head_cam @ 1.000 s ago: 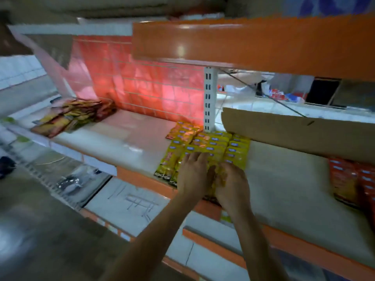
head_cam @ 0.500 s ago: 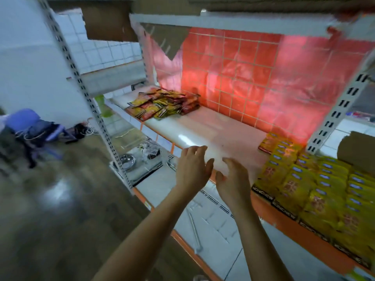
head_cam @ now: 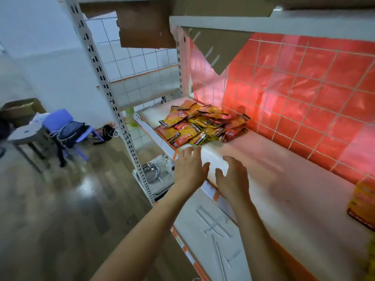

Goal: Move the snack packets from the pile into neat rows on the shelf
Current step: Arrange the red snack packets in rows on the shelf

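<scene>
The left hand (head_cam: 190,169) and right hand (head_cam: 233,178) hover side by side, slightly apart, fingers loosely spread and holding nothing, over the front edge of the white shelf (head_cam: 284,191). The pile of snack packets (head_cam: 200,126) lies at their 12 o'clock, near the red tiled backing (head_cam: 304,88). At 3 o'clock, a blurred yellow packet (head_cam: 363,203) lies on the shelf.

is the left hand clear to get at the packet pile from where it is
Probably yes. The left hand is open and empty, just short of the pile, with only bare shelf between them and nothing covering the near packets.
</scene>
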